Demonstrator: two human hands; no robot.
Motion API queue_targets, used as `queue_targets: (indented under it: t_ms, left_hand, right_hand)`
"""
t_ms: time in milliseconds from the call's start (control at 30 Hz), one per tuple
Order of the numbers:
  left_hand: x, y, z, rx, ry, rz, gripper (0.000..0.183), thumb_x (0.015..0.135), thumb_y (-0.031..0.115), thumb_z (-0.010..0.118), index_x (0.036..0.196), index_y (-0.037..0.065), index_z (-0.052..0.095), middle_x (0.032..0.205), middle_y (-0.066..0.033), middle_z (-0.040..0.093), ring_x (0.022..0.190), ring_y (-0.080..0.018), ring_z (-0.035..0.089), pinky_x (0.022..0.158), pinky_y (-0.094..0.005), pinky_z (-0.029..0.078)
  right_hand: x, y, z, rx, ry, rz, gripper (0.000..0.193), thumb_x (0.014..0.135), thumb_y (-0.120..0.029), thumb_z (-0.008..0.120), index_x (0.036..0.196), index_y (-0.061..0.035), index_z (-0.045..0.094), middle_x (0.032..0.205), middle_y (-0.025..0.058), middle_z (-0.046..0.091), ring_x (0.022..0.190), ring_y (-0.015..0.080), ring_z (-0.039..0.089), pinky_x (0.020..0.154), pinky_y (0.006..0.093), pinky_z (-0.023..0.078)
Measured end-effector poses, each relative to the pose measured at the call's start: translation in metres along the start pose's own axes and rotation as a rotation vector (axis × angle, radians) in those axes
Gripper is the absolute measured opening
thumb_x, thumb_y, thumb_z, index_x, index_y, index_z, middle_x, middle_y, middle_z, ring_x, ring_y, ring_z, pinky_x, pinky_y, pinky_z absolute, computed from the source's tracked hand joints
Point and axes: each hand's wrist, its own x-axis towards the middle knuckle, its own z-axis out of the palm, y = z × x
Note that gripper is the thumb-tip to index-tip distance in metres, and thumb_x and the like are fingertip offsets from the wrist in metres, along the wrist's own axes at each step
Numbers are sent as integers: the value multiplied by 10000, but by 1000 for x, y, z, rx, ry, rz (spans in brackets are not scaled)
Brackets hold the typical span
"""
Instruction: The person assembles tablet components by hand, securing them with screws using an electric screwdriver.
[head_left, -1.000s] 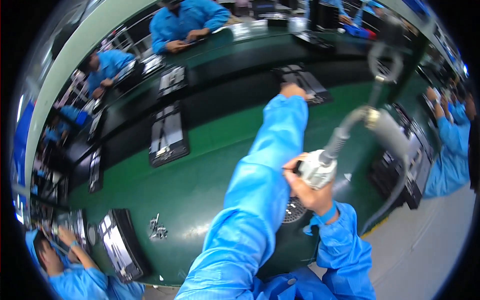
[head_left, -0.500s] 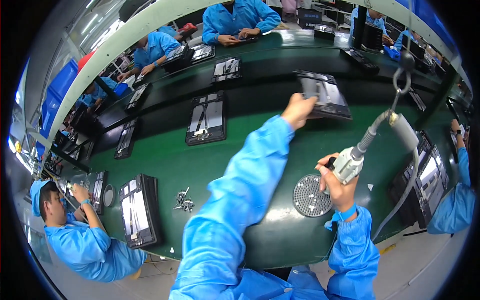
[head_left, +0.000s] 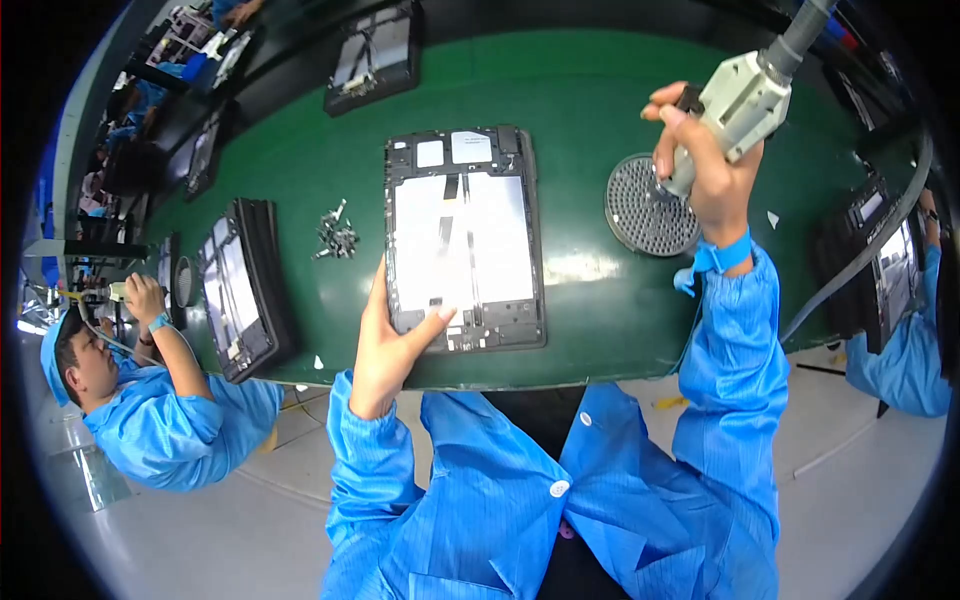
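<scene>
An opened tablet (head_left: 420,265), with dark frame and bright silvery inside, lies on the green table in front of me. My left hand (head_left: 390,345) grips its lower left corner, thumb on top and fingers along the side. In my right hand (head_left: 715,185) is a pale electric screwdriver (head_left: 742,105), hung from a grey cable above. Its lower end points down at a round metal screw tray (head_left: 640,225) full of small holes, right of the tablet. Whether the bit touches the tray is hidden by my fingers.
Small dark loose parts (head_left: 337,235) lie in a heap left of the tablet. Stacked opened tablets (head_left: 235,290) stand farther left, beside a co-worker (head_left: 165,400) in blue. Another tablet (head_left: 372,60) is at the back. A grey hose (head_left: 870,255) curves down on the right.
My left hand has brought the tablet from the far right down to the table in front of me. The view has tilted downward. The screwdriver stays in my right hand near the tray.
</scene>
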Motion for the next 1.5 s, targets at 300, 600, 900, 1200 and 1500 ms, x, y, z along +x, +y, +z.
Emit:
queue_targets:
  t_ms: [300,600,900,1200,1500]
  left_hand:
    - [-45,4,31,644,2,187,895,764,297,829,1410,-137,384,1052,-227,603,943,-369,513,851,-444,444]
    - [-63,6,32,771,77,244,794,764,367,834,1356,-57,518,1055,-170,522,918,-310,492,811,-395,458]
    - [64,-26,-115,905,568,129,205,863,183,749,955,7,699,900,-161,661,803,-319,672,685,-396,529]
    - [64,-57,-129,921,482,477,72,845,13,685,905,-17,711,948,-164,638,920,-336,616,827,-409,489]
    - [58,5,-68,126,537,239,175,1040,60,499,1149,-16,613,987,-143,642,842,-225,671,800,-330,552]
  right_hand:
    - [-12,6,16,65,-69,-13,182,891,-68,630,979,85,673,689,114,654,511,128,563,560,286,491]
    - [5,13,31,81,-86,-68,207,876,-97,636,979,72,693,793,167,692,516,141,584,495,265,463]
    - [5,-7,62,153,-139,8,209,887,-107,643,981,77,675,681,125,644,494,131,557,489,279,458]
    - [-16,0,73,346,-156,134,84,864,-58,695,913,9,683,666,30,643,510,73,587,450,245,455]
    - [-10,-12,77,241,-256,126,114,876,-11,627,972,51,629,778,102,667,510,111,603,467,256,490]
